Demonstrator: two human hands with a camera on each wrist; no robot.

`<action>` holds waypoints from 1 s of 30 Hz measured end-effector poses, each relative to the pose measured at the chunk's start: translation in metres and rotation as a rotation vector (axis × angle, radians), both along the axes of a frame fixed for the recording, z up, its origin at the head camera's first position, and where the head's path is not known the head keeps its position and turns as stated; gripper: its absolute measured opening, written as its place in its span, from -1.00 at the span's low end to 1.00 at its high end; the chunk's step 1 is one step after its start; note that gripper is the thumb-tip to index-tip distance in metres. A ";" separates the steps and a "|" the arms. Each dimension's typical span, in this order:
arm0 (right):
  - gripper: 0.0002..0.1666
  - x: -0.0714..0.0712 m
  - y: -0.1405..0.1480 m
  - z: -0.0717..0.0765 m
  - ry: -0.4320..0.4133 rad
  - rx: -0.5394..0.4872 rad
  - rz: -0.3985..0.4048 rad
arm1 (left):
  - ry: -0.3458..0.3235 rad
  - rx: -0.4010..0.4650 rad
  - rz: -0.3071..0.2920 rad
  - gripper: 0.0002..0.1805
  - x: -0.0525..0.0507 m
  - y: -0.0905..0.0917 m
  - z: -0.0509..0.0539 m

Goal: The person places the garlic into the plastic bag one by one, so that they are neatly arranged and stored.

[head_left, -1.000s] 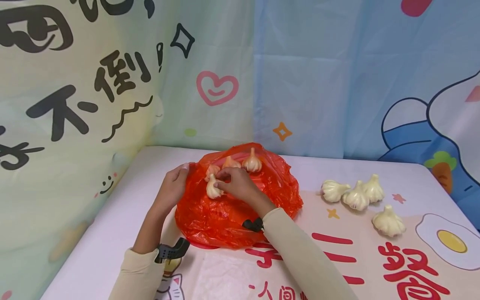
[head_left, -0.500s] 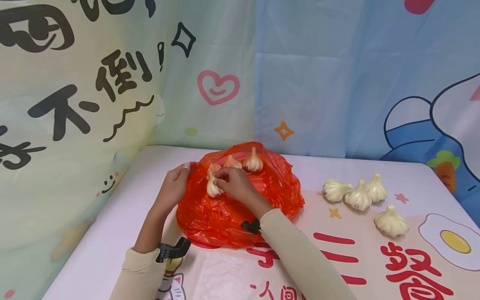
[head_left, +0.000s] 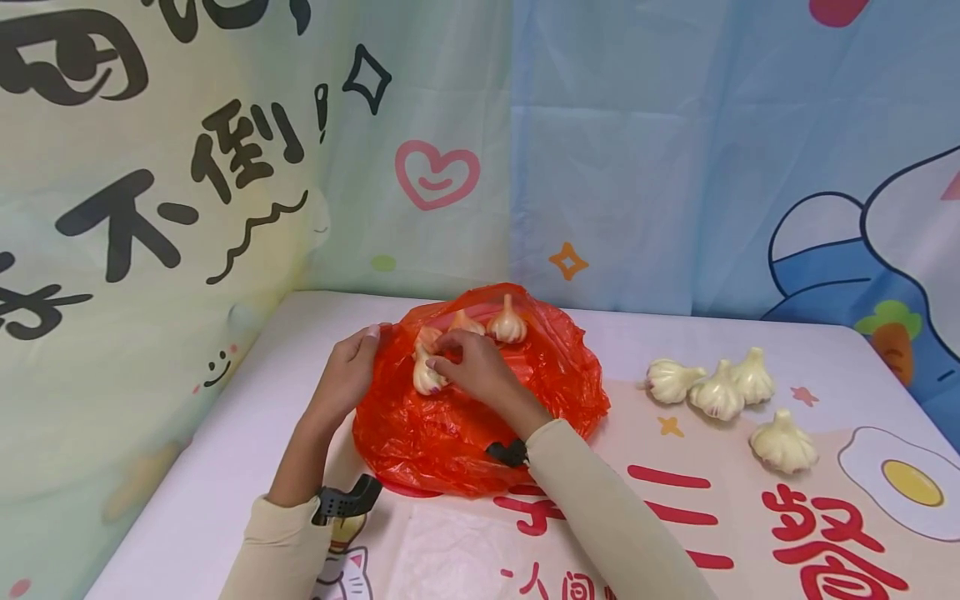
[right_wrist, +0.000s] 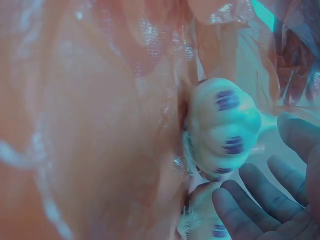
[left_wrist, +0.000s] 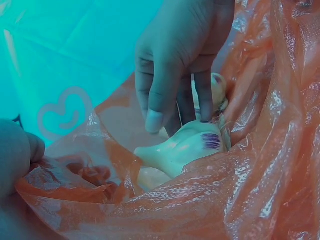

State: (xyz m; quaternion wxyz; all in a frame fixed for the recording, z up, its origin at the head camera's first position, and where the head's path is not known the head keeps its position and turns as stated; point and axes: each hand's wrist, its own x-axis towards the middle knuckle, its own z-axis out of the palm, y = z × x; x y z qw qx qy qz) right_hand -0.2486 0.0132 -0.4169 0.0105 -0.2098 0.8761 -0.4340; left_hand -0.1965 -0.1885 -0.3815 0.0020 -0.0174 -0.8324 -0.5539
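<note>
Right hand (head_left: 476, 362) lies inside the red bag (head_left: 450, 433), fingers parted and only slightly bent around the nearest garlic bulb (head_left: 427, 379), its thumb beside the neck; no firm hold shows, and whether skin meets bulb I cannot tell. This bulb is in the left part of the red bag. It looks light, firm and rather slick, best taken round its rounded body, with the thinner neck as a second hold. Left hand (head_left: 352, 367) grips the film at the bag's left edge; that film is likely limp and slippery, easily torn. Toward the back of the bag are a second bulb (head_left: 429, 337), a third bulb (head_left: 467, 322) and an upright fourth bulb (head_left: 507, 325). Well to the right of the bag, four loose bulbs (head_left: 717, 393) rest on the worktop (head_left: 615, 337).
</note>
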 end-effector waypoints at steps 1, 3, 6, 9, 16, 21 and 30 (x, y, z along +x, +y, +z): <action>-0.56 0.000 0.001 0.001 0.002 -0.012 0.000 | 0.001 0.000 0.000 -0.37 0.000 0.000 0.000; -0.57 0.000 0.003 0.002 0.007 -0.032 0.001 | 0.000 0.003 -0.001 -0.37 0.000 0.000 0.000; -0.57 0.001 0.008 0.004 0.011 -0.057 -0.007 | -0.004 0.005 -0.002 -0.36 0.000 0.000 0.000; -0.58 0.003 0.014 0.007 0.018 -0.071 -0.026 | -0.007 0.007 -0.003 -0.36 0.000 0.000 0.000; -0.58 0.005 0.026 0.014 0.032 -0.092 -0.037 | -0.002 0.012 -0.009 -0.35 -0.001 -0.002 -0.002; -0.58 0.007 0.037 0.019 0.027 -0.157 -0.055 | -0.004 0.012 -0.005 -0.36 -0.001 -0.002 -0.003; -0.59 0.018 0.065 0.027 -0.006 -0.154 -0.073 | 0.014 -0.004 0.013 -0.34 -0.002 -0.005 -0.003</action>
